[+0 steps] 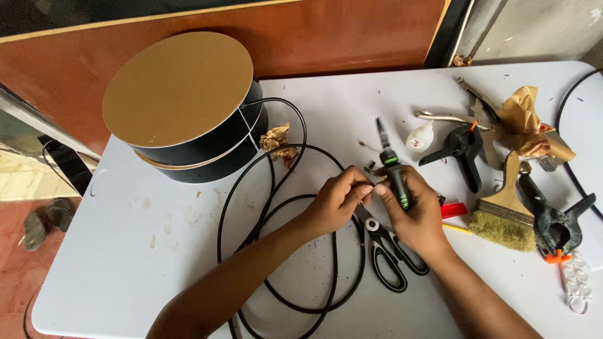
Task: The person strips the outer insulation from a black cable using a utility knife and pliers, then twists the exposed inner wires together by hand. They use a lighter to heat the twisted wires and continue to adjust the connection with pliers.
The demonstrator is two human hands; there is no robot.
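My right hand (418,216) grips a black and green screwdriver (393,166), its tip pointing away from me. My left hand (336,201) pinches a small part against my right fingers, at the end of a black cable (276,207); the part itself is mostly hidden. The cable loops over the white table (157,251) and runs up to a round black lamp base with a gold top (179,88). Black scissors (389,251) lie shut on the table just below my hands.
Right of my hands lie a paint brush (505,220), two black spring clamps (461,150) (556,226), crumpled brown paper (531,122), a small white bottle (419,138) and a red tool (453,210). More crumpled paper (279,141) sits beside the lamp base.
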